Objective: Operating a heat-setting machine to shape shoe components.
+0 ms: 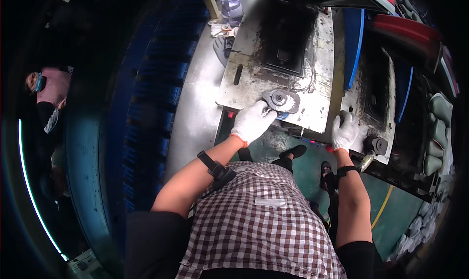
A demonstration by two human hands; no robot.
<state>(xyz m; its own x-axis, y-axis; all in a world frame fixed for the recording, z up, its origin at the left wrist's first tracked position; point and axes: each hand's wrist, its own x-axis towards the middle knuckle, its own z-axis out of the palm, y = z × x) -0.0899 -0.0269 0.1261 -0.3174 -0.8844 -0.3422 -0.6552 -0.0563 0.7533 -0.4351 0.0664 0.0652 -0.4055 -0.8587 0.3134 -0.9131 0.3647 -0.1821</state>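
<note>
Head view: our left hand [254, 123] touches the flanged fitting [288, 102], best kept flat; whether either it or our right hand [346, 131] grips, we can't tell.

Purple bottle [232, 9] is standing at far end of silver counter [198, 103] — grey glove [219, 49] is lying nearer, white cloth [218, 30] between. Far left: person in pink top [56, 85] is showing beyond teal panel [85, 176], light strip [33, 205] is glowing. Right: yellow line [382, 206] is crossing green floor [401, 211] — grey moulded pieces [439, 113] are lying in row.
</note>
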